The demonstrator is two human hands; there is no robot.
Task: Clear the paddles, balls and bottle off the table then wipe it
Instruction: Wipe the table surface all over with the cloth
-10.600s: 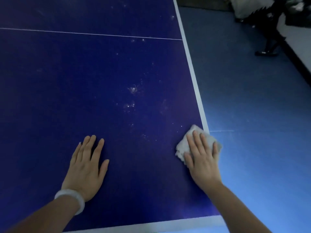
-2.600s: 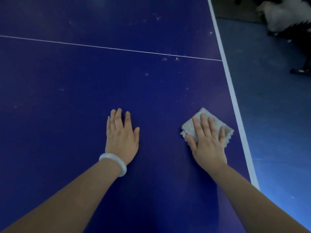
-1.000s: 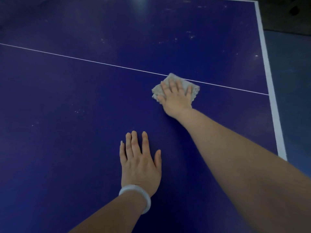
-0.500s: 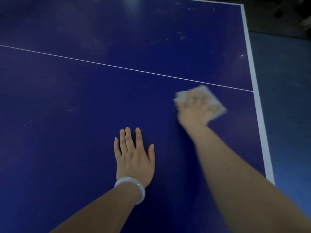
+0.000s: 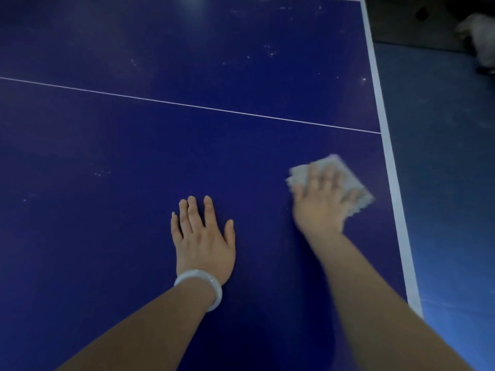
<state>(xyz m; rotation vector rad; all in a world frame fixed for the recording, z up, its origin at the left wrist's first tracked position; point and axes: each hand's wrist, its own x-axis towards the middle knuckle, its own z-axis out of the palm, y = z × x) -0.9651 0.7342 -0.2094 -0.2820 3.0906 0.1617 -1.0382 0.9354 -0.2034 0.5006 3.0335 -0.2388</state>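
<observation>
Two hands on the blue ping-pong table (image 5: 134, 145), wiping step. Right hand (image 5: 320, 207) spread flat, pressing the grey cloth (image 5: 332, 170) near the white side line (image 5: 389, 167); blurred, probably mid-stroke. Left hand (image 5: 203, 236) flat, bracing. Next: specks (image 5: 270, 50) beyond centre line.

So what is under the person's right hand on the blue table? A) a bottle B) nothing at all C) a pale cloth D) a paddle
C: the right hand lies with fingers spread on a pale cloth, pressing it to the table near the white side edge.
</observation>
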